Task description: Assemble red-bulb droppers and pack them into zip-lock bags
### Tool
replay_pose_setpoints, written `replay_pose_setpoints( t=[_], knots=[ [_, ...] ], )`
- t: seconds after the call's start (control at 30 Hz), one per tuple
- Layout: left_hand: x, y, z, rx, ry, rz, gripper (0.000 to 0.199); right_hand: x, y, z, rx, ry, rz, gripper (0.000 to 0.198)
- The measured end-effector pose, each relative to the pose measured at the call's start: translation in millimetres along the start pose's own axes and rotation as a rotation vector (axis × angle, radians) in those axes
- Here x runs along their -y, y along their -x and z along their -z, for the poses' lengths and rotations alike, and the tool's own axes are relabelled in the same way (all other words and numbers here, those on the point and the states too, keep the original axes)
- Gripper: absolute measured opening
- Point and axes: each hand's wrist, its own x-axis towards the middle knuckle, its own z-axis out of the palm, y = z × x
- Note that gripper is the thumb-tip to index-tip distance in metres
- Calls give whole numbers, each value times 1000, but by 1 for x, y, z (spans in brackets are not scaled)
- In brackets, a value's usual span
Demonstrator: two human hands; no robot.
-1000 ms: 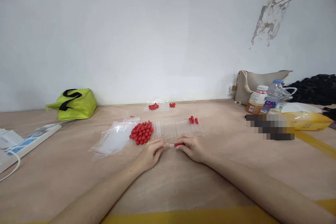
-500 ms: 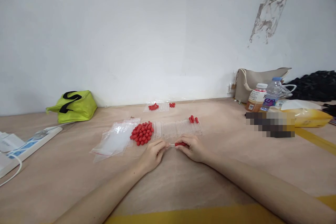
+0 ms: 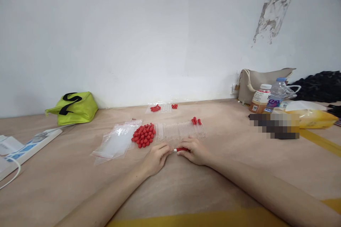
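Observation:
Pinched in the fingers of my left hand (image 3: 158, 156) is a thin clear glass dropper tube (image 3: 174, 150), mostly hidden by the fingers. My right hand (image 3: 195, 150) grips a red rubber bulb (image 3: 182, 149) that meets the tube's right end. Just beyond my hands lies a row of clear dropper tubes (image 3: 170, 131), side by side. A few at its right end carry red bulbs (image 3: 196, 121). A heap of loose red bulbs (image 3: 144, 135) sits left of the row.
Clear zip bags (image 3: 115, 143) lie left of the heap. Near the wall is a bag with tubes and red bulbs (image 3: 155, 108). A green pouch (image 3: 77, 109) and power strip (image 3: 32, 147) are left; bottles (image 3: 261, 98), a grey bag (image 3: 246, 85) and yellow packet (image 3: 314, 117) right.
My hands have drawn slightly closer together, so less of the tube shows between them. The bulb has shifted a little left and down with my right hand.

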Motion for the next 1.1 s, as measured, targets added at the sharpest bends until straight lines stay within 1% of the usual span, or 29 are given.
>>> replay_pose_setpoints(
  t=[0.07, 0.13, 0.23, 0.3, 0.4, 0.5, 0.6, 0.67, 0.7, 0.73, 0.77, 0.83, 0.9, 1.0, 1.1],
  knots=[
    [-1, 0, 1, 6, 2, 10, 23, -2, -1, 1, 0, -30, -7, 15],
    [-1, -1, 1, -17, 20, 24, 22, -3, -1, 1, -25, -124, -57, 15],
    [-3, -1, 2, -86, 53, 48, 20, -1, -3, 0, -139, -394, -232, 20],
    [-5, 0, 3, -104, 65, 56, 20, 2, -5, -2, -221, -601, -335, 22],
    [-8, 2, 6, -61, 89, 38, 29, 3, -10, -3, -296, -827, -405, 27],
    [-10, 3, 9, -21, 99, 25, 34, -12, -19, 13, -410, -885, -504, 40],
    [-12, 1, 11, 10, 81, 44, 30, -47, -24, 45, -546, -806, -667, 44],
    [-12, 0, 11, 41, 69, 64, 28, -78, -22, 65, -585, -654, -780, 35],
    [-12, 0, 11, 54, 65, 71, 28, -93, -20, 73, -550, -526, -829, 28],
    [-12, 0, 11, 64, 62, 77, 28, -108, -16, 78, -483, -377, -877, 23],
    [-11, -1, 10, 72, 59, 81, 27, -120, -13, 81, -467, -318, -906, 19],
    [-10, 0, 9, 83, 54, 88, 27, -139, -7, 78, -441, -231, -941, 16],
    [-8, 0, 8, 89, 49, 93, 27, -150, -2, 70, -420, -168, -964, 16],
    [-7, 1, 8, 86, 49, 87, 28, -157, -1, 56, -373, -79, -979, 17],
    [-7, 1, 7, 88, 46, 89, 28, -159, -1, 47, -333, -14, -980, 20]
  ],
)
